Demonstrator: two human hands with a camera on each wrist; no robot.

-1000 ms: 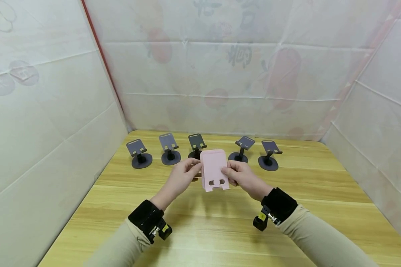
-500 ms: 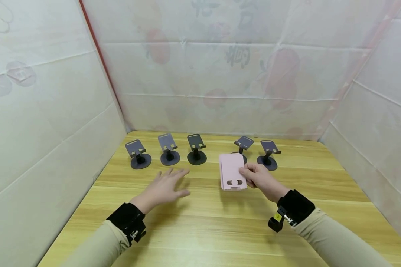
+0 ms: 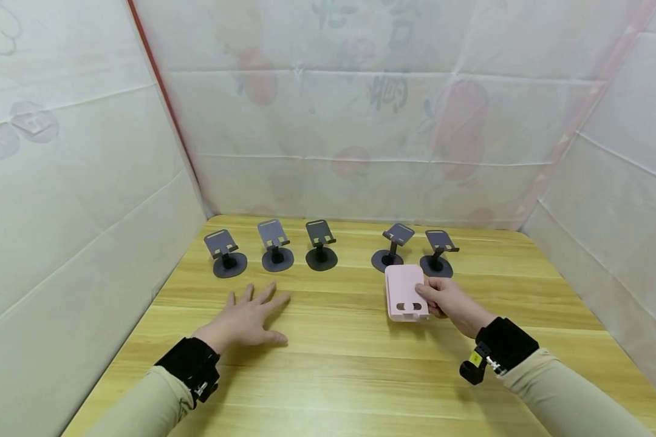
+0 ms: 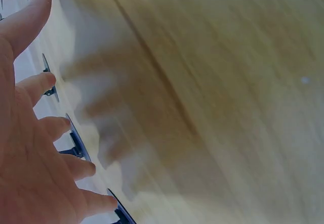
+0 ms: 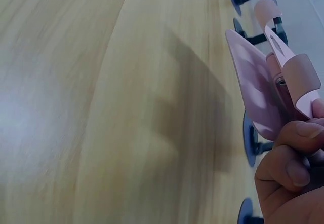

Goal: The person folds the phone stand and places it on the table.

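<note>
Fingers of the right hand (image 3: 451, 301) curl round a pink stand (image 3: 406, 292), folded flat, and grip it by its right edge just above the table (image 3: 361, 376). It sits right of centre, close in front of the two rightmost dark stands. In the right wrist view the pink stand (image 5: 271, 77) shows edge-on, its plates slightly parted, with the fingertips (image 5: 296, 155) pinching its lower end; whether it touches the wood cannot be told.

The left hand (image 3: 248, 318) lies open, palm down, fingers spread and straight, low over the table left of centre and holding nothing. The left wrist view shows the spread fingers (image 4: 38, 133) above blurred wood.

Five dark stands line the far edge: three on the left (image 3: 276, 246), two on the right (image 3: 415, 249), each upright on a round base. Pale sheeting (image 3: 361, 121) walls the table on three sides.
</note>
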